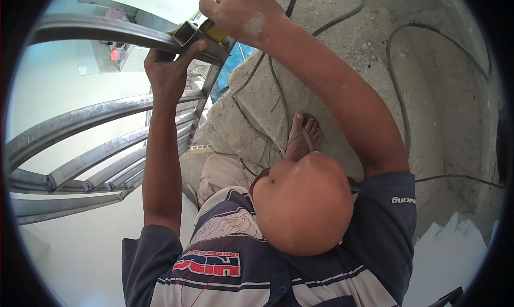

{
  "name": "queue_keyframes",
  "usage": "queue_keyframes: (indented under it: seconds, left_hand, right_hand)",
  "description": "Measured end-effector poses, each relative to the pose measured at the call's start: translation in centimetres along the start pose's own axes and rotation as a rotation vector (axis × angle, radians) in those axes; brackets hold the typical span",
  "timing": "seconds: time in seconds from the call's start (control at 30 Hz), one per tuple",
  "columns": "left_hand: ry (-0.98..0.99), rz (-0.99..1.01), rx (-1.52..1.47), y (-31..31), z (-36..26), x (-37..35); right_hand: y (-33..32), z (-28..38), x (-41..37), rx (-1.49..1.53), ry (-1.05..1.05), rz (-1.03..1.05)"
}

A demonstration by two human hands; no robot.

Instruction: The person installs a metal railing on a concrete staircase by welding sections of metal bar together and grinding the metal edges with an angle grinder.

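Note:
My left hand is closed around the end of a square metal tube, its thumb along the near side of the open end. Close against it, my right hand is closed on a yellow tool, which touches or nearly touches the tube end. The fingers of the right hand hide most of the tool, so its kind cannot be made out. A metal upright runs down from the joint beside both hands.
Curved metal bars of a railing fill the left side. Rough concrete lies below, crossed by dark cables. My sandalled foot stands on it. Blue sheeting shows behind the upright.

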State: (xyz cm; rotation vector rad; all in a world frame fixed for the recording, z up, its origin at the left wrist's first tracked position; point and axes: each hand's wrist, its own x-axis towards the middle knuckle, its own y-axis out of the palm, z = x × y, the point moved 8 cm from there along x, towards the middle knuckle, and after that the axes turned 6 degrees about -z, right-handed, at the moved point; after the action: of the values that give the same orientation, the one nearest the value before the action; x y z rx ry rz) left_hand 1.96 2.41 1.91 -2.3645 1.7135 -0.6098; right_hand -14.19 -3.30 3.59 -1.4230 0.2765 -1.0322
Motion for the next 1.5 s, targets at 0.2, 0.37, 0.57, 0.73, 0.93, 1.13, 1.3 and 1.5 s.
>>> queue_keyframes:
  seconds: [0.2,0.37,0.57,0.73,0.93,1.13,1.3,1.5]
  left_hand:
    - [-0.021,0.007,-0.048,0.1,0.0,-0.2]
    - [0.025,0.011,-0.07,0.3,-0.7,-0.6]
    - [0.044,0.019,-0.08,0.3,-0.1,-0.5]
    - [0.045,0.016,-0.076,0.3,-0.5,-0.4]
    - [0.041,0.028,0.024,0.2,-0.2,-0.5]
    - [0.028,0.033,0.001,0.1,0.4,-0.6]
    - [0.022,-0.004,-0.062,-0.1,0.4,-0.5]
    - [0.003,0.004,-0.053,-0.1,0.4,-0.6]
  right_hand:
    - [0.1,-0.1,0.3,-0.008,0.035,0.07]
    - [0.0,0.0,0.0,0.031,-0.022,0.001]
    - [0.3,0.2,0.3,-0.037,-0.062,-0.002]
    - [0.2,0.2,0.4,-0.001,-0.005,0.08]
    - [-1.1,-0.4,-1.0,0.382,0.171,0.007]
    - [-4.6,-0.7,0.9,0.981,0.168,-0.531]
    - [-4.6,0.2,5.5,0.958,0.345,-0.108]
    - [1.6,0.2,5.9,0.912,0.308,0.095]
